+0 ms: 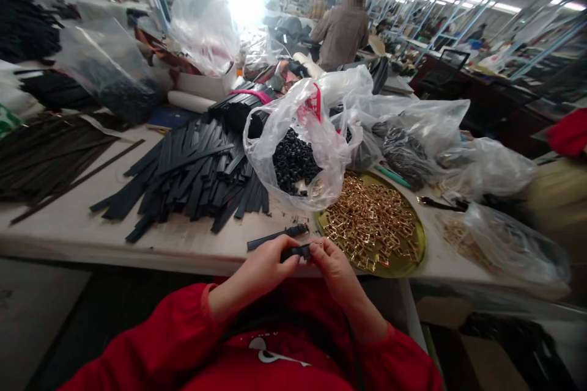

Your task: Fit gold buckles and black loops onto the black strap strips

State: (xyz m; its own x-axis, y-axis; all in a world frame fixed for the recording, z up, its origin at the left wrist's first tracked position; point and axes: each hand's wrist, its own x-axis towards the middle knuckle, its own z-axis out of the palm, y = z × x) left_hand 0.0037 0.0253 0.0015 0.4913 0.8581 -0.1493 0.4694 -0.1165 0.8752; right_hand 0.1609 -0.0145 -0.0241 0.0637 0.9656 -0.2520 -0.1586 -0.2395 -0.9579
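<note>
Left hand (274, 253) at lower centre of the frame, fingers curled snugly around a black strap (300, 252), right hand (329, 261) pinching its other end, gold buckles (371, 223) heaped just to the right.

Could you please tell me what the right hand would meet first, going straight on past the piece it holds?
Probably the dark strip lying just ahead on the table, though the right hand may be high enough to pass over it.
</note>
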